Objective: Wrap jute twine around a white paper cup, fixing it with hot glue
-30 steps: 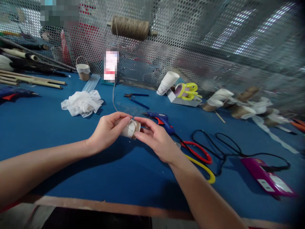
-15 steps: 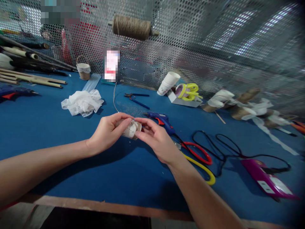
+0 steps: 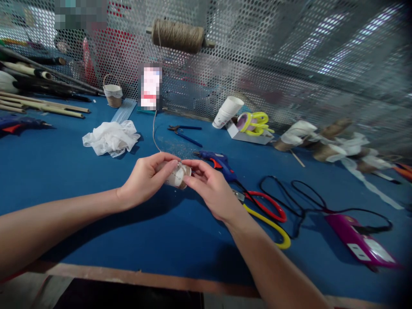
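A small white paper cup (image 3: 175, 177), partly wrapped in brown twine, lies on its side between my hands, just above the blue tabletop. My left hand (image 3: 144, 180) grips one end, thumb on top. At the other end, the thumb and fingers of my right hand (image 3: 215, 189) pinch the twine-wrapped part. Fingers cover much of the cup. A strand of twine (image 3: 154, 131) runs up behind my left hand towards a twine spool (image 3: 177, 36) on the mesh. Beyond my right hand rests a blue glue gun (image 3: 221, 165).
Scissors (image 3: 268, 207) with red and yellow handles and a purple power strip (image 3: 359, 241) with black cord lie right. Pliers (image 3: 185, 134), white lace (image 3: 112, 138), a small basket (image 3: 113, 97) and stacked paper cups (image 3: 228, 112) stand or lie farther back, before the mesh.
My right thumb has shifted very slightly on the cup. Both hands otherwise keep the same place and hold.
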Available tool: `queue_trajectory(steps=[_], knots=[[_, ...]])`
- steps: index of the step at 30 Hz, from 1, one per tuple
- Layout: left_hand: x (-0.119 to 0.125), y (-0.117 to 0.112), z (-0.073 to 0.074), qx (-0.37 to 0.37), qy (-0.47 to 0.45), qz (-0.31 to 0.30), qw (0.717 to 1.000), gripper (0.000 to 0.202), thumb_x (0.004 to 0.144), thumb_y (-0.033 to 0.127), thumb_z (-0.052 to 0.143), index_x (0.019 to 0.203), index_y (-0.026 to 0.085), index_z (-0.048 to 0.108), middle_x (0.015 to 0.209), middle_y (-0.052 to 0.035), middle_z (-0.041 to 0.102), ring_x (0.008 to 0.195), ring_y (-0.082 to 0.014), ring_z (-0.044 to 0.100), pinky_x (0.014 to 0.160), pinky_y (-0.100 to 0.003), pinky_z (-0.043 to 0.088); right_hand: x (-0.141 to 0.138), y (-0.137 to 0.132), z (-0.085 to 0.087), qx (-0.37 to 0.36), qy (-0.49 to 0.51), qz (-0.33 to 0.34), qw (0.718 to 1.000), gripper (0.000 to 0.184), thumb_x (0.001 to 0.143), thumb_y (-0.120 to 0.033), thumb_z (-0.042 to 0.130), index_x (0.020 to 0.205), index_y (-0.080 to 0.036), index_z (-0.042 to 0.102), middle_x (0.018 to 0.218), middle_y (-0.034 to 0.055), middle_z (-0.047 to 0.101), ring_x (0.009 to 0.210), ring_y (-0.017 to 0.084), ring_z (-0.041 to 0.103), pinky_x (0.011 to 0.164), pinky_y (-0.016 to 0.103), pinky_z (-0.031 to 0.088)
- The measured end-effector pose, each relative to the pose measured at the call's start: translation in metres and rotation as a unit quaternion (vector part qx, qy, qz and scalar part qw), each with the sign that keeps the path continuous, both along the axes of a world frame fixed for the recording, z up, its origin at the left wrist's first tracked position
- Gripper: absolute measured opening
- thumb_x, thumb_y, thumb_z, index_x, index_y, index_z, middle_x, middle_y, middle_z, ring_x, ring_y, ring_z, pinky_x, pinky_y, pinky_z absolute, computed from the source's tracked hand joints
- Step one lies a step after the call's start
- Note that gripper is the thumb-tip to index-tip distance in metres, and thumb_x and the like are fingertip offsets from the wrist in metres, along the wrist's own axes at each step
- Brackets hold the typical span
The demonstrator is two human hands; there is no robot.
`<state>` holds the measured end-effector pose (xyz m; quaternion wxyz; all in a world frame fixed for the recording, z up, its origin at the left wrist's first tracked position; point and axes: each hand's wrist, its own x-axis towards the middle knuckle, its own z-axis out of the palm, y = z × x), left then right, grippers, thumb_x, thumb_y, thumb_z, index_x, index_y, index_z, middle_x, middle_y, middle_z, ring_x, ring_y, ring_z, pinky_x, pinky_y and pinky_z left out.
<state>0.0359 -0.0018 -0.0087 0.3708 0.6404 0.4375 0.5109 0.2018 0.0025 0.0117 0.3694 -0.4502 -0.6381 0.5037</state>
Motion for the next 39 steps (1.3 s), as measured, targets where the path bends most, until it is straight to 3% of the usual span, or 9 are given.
queue_trajectory(steps=[19,25,32,35,39], knots=[[0.001,0.0,0.0,-0.02,-0.014,0.005,1.0,0.022,0.085,0.031,0.054,0.089,0.014,0.066,0.077,-0.0035,0.069,0.065,-0.0119,0.06,0.058,-0.02,0.046,0.0,0.001,-0.002,0.004,-0.022,-0.013,1.0,0.027,0.076,-0.028,0.061,0.101,-0.018,0.058,0.094,0.0056,0.068,0.086,0.018,0.064,0.076,0.034,0.053],[-0.001,0.0,0.004,-0.024,-0.061,-0.001,0.998,0.023,0.084,0.035,0.057,0.084,0.013,0.066,0.074,-0.0023,0.066,0.064,-0.0102,0.056,0.058,-0.019,0.044,-0.003,-0.006,0.004,0.059,-0.03,0.0,0.998,0.026,0.078,-0.026,0.059,0.102,-0.019,0.054,0.1,0.0072,0.067,0.088,0.018,0.065,0.076,0.034,0.055],[-0.002,0.003,0.008,-0.04,-0.102,0.005,0.994,0.018,0.078,0.031,0.062,0.076,0.014,0.067,0.069,-0.0013,0.064,0.061,-0.0097,0.054,0.057,-0.02,0.043,-0.004,-0.01,-0.003,0.212,-0.108,-0.033,0.971,0.032,0.077,-0.022,0.06,0.108,-0.018,0.054,0.11,0.0105,0.062,0.1,0.022,0.062,0.085,0.04,0.052],[-0.001,0.003,0.008,-0.041,-0.113,0.012,0.993,0.014,0.072,0.027,0.068,0.075,0.014,0.067,0.074,-0.0021,0.067,0.065,-0.0106,0.057,0.062,-0.021,0.045,-0.004,-0.01,-0.004,0.229,-0.125,-0.023,0.965,0.031,0.078,-0.022,0.059,0.108,-0.018,0.054,0.11,0.0103,0.062,0.1,0.022,0.062,0.084,0.039,0.053],[-0.001,0.003,0.008,-0.045,-0.106,0.027,0.993,0.014,0.069,0.027,0.069,0.073,0.014,0.067,0.075,-0.0029,0.068,0.066,-0.0113,0.058,0.061,-0.021,0.046,0.015,0.005,0.009,0.225,-0.118,-0.022,0.967,0.036,0.081,-0.033,0.059,0.113,-0.019,0.053,0.117,0.0111,0.062,0.101,0.022,0.063,0.084,0.038,0.053]])
